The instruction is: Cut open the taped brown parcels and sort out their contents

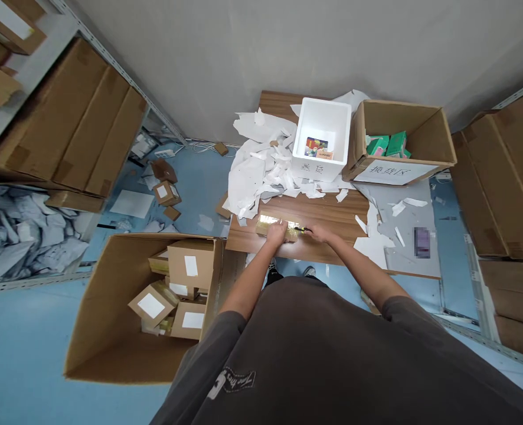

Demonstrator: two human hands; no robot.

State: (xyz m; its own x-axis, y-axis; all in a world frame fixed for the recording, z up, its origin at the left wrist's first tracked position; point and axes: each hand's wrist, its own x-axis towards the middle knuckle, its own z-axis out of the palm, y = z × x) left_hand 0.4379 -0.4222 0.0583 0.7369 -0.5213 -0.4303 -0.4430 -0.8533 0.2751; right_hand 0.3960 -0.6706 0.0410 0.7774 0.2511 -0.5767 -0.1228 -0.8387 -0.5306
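Observation:
A small, flat cardboard box (265, 223) wrapped in shiny tape lies near the front edge of the wooden table (332, 206). My left hand (277, 232) presses down on its middle, fingers closed over it. My right hand (319, 232) grips a black and yellow utility knife (304, 229), whose tip points left at the box's right end. Whether the blade touches the tape is too small to tell. Torn white paper (261, 162) is heaped just behind the box.
Behind stand a white foam box (321, 171) with small packs and an open carton (398, 162) holding green boxes. A big carton (97, 330) of labelled parcels is at lower left. Shelves with cartons (75, 118) flank both sides. Small boxes (166, 192) lie on the blue floor.

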